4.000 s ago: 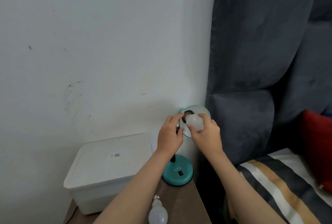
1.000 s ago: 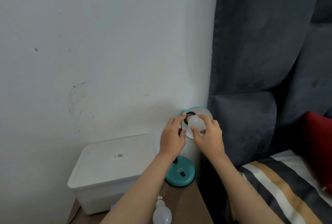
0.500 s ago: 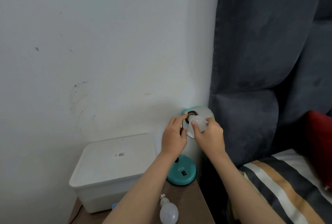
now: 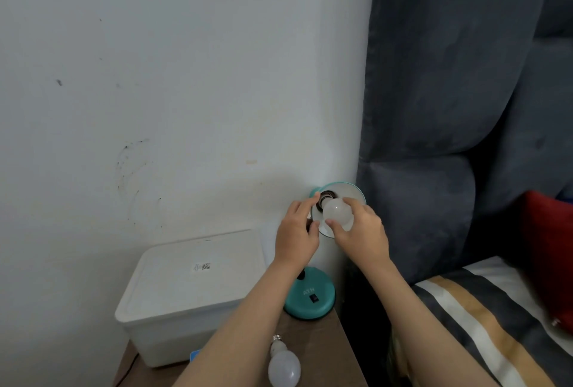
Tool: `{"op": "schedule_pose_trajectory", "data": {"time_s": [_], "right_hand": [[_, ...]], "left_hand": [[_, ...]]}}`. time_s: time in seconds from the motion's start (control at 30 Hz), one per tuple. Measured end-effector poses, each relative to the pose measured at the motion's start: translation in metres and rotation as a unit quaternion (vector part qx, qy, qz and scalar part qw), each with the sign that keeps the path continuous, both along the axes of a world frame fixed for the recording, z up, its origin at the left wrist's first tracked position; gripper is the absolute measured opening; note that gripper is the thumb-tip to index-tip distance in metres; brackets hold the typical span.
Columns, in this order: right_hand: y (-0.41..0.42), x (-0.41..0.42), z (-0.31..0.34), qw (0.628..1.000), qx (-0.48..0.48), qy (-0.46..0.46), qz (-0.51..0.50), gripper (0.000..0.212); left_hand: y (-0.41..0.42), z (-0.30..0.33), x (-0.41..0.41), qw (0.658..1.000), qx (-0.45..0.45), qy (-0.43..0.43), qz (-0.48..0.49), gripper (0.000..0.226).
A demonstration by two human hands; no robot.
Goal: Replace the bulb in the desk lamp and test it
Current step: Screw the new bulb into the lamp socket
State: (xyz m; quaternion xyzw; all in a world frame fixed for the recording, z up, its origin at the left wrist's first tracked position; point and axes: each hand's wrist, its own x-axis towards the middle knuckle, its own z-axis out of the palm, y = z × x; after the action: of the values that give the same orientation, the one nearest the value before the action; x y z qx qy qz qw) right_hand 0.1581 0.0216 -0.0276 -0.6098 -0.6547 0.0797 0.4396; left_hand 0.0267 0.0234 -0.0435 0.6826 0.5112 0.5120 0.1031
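A teal desk lamp stands on the bedside table, its round base (image 4: 310,298) carrying a black switch. The shade (image 4: 350,192) is tilted up towards me, showing its white inside and dark socket. My right hand (image 4: 361,233) grips a white bulb (image 4: 338,211) whose neck sits in the socket. My left hand (image 4: 296,233) holds the shade's left rim and the lamp neck. A second white bulb (image 4: 283,368) lies loose on the table, screw cap pointing away from me.
A white lidded plastic box (image 4: 189,284) fills the left of the brown bedside table (image 4: 322,352). The white wall is right behind the lamp. A grey padded headboard (image 4: 449,138), striped bedding (image 4: 483,324) and a red pillow (image 4: 545,250) are to the right.
My right hand's fingers have shifted round the bulb in the socket, thumb now underneath it. My left hand has stayed on the shade. The loose bulb has not moved.
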Motion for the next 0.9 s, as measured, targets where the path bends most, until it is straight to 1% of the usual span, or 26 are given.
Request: {"op": "schedule_pose_trajectory", "data": {"time_s": [0.17, 0.27, 0.33, 0.4, 0.7, 0.8, 0.9], "right_hand": [[0.0008, -0.0023, 0.0033, 1.000, -0.021, 0.015, -0.002, 0.061], [-0.0014, 0.0002, 0.0032, 1.000, -0.020, -0.019, 0.012, 0.066], [-0.0011, 0.0017, 0.0038, 0.999, -0.025, -0.041, 0.015, 0.062], [0.0015, 0.0018, 0.0055, 0.999, -0.029, -0.044, 0.012, 0.059], [0.0055, 0.0029, 0.0083, 0.999, -0.042, -0.016, 0.017, 0.063], [0.0027, 0.0036, 0.0085, 0.998, -0.043, -0.043, 0.021, 0.069], [0.0013, 0.0036, 0.0080, 0.997, -0.041, -0.060, 0.025, 0.063]], "left_hand": [[0.0020, 0.0016, -0.0010, 1.000, -0.002, -0.003, -0.002, 0.055], [0.0008, 0.0008, -0.0010, 1.000, 0.000, -0.005, -0.004, 0.055], [-0.0005, 0.0009, -0.0010, 1.000, 0.000, -0.005, -0.004, 0.055], [-0.0011, 0.0017, -0.0013, 1.000, -0.002, -0.005, -0.004, 0.054], [-0.0017, 0.0031, -0.0004, 1.000, -0.003, 0.001, -0.002, 0.055], [-0.0032, 0.0034, -0.0018, 1.000, -0.006, 0.000, -0.002, 0.055], [-0.0056, 0.0058, -0.0034, 1.000, -0.007, 0.004, 0.000, 0.054]]}}
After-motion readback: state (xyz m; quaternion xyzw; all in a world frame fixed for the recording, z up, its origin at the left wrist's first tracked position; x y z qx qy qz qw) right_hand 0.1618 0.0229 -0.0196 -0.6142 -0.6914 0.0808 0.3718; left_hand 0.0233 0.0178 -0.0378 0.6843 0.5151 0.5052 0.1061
